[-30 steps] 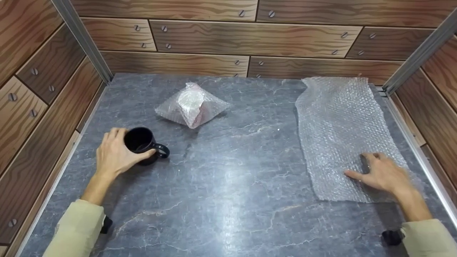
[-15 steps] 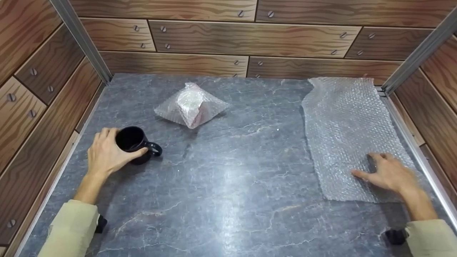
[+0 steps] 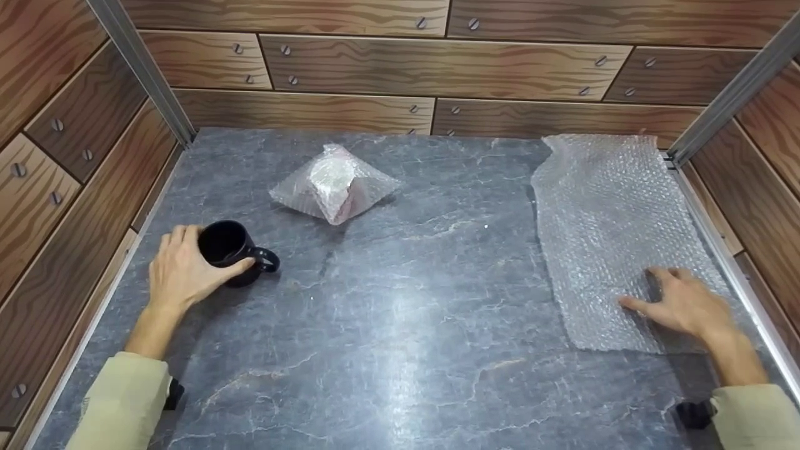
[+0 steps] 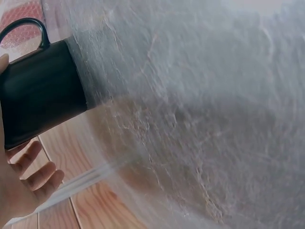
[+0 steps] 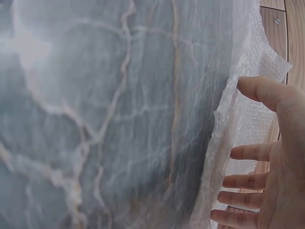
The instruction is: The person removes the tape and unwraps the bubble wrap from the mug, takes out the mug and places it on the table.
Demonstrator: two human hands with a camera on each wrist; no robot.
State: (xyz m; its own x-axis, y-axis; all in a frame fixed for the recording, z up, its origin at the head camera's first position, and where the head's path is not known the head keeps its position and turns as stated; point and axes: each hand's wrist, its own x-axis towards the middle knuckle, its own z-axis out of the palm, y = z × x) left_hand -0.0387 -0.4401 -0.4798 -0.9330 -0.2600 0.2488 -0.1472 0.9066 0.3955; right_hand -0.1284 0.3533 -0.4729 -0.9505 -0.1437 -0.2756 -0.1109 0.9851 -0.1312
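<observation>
On the grey marble-patterned tabletop (image 3: 400, 325), the clear rectangular bubble-wrap sheet (image 3: 609, 219) lay at the right, pinned flat under the right hand (image 3: 684, 306), its fingers spread straight. Far centre sat a bubble-wrapped bundle (image 3: 334, 184). The left hand (image 3: 181, 272), fingers curled round the black ceramic mug (image 3: 228, 250) at the near left to steady it, had slid it slightly leftward.

Pretty bright, even overhead light in the head view, with a pale glare streak down the grey tabletop (image 3: 400, 325) between both sets of fingers. Soft short shadows under the left hand (image 3: 181, 272) and black mug (image 3: 228, 250). Slight bending at the frame edges. Both wrist views smeared with motion blur, washed-out near the top, sharpest right at the fingers (image 5: 248, 183).
</observation>
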